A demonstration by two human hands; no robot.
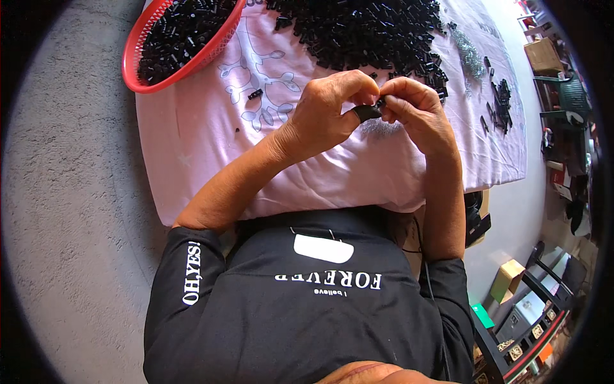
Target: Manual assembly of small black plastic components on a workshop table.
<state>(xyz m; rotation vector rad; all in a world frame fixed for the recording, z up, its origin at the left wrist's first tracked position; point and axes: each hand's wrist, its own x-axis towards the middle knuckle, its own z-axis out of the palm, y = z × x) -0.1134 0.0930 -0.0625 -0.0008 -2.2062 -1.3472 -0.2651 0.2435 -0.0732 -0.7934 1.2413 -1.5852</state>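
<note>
My left hand (329,112) and my right hand (419,115) meet over the near part of the pink cloth (307,182). Their fingertips are pinched together around a small black part (381,102), mostly hidden by the fingers. A black cover (367,114) wraps the tip of my left thumb. Just beyond my hands lies a big heap of small black cylindrical pieces (371,32). Beneath my fingers, a patch of tiny silvery pieces (382,128) shows on the cloth.
A red plastic basket (132,64) of black pieces stands at the far left. One loose black piece (255,94) lies near my left wrist. On the right are a scatter of clear or silvery bits (469,54) and a small pile of slim black pieces (502,105).
</note>
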